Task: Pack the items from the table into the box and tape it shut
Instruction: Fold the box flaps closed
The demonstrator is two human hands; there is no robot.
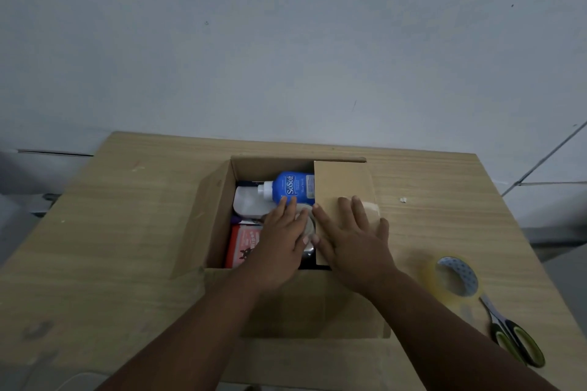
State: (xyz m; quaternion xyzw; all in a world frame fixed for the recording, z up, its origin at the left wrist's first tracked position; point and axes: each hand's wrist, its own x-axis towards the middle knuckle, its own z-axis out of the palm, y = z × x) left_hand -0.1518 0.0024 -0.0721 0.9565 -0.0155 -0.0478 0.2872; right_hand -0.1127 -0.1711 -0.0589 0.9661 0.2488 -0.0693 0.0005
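- Head view: the brown cardboard box (219, 200) sits mid-tabletop (127, 232). Its right flap (343, 187) is folded inward under the right hand (352, 244), fingers spread flat.
- The left hand (282, 241) reaches inside, its straight fingers touching the blue plastic bottle (293, 186).
- The flap looks light and stiff, best pressed near its free edge.

The box (206, 216) is seen from one head-worn camera, held close above its near side and aimed forward and down; the wall (286, 41) beyond the box is included.

Brown cardboard box (216, 209) on a pale wood-grain tabletop (127, 232). Blue bottle (293, 187), white cap; at its 7 o'clock, a red packet (243, 244). Yellowish tape roll (460, 273), dotted core. Black-and-green scissors (511, 336).
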